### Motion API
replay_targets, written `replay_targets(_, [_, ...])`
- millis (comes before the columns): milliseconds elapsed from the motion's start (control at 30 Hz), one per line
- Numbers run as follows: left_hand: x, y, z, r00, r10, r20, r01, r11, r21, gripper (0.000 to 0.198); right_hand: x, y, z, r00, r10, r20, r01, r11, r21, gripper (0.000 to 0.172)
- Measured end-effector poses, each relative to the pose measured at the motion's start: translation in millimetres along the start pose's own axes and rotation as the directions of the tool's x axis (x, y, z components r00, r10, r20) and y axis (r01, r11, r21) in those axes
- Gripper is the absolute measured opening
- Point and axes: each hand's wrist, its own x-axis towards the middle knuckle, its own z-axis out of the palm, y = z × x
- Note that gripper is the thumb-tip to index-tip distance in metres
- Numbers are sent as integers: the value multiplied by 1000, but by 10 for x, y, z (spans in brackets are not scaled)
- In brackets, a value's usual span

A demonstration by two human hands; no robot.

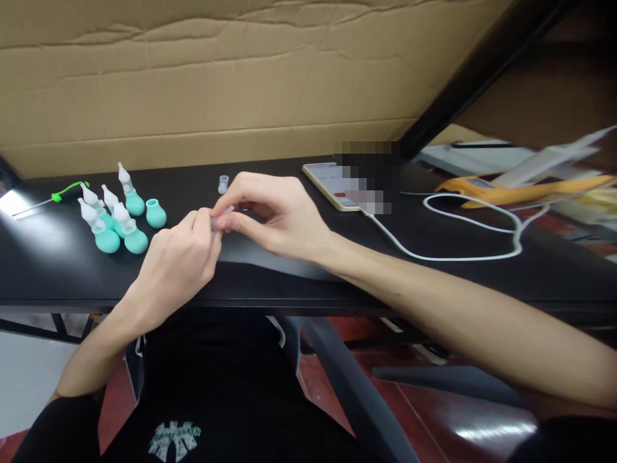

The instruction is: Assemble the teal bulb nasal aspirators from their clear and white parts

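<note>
My left hand (pixel 178 263) and my right hand (pixel 270 215) meet over the black table (pixel 289 283), fingers pinched together on a small clear plastic piece (pixel 222 215), mostly hidden by the fingertips. To the left stand several teal rubber bulbs with clear pointed tips (pixel 113 212), and one teal bulb without a tip (pixel 155 213). A small clear cap (pixel 223 184) stands alone just behind my hands.
A phone (pixel 332 185) lies at the back, plugged into a white cable (pixel 463 238) that loops to the right. A green-handled tool (pixel 58 195) lies at far left. Cardboard (pixel 216 71) walls the table's back. Orange and white items (pixel 520 186) sit at the right.
</note>
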Motion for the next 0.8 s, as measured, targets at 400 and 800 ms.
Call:
replay_targets(400, [-24,-5,71,995,13,-98,-19,998,-63,21,3,-16,-36,965,260,31,-260,932,251,34])
replay_targets(800, [-13,2,105,994,-9,-113,12,999,32,27,1,-82,141,902,430,-45,-375,830,412,44])
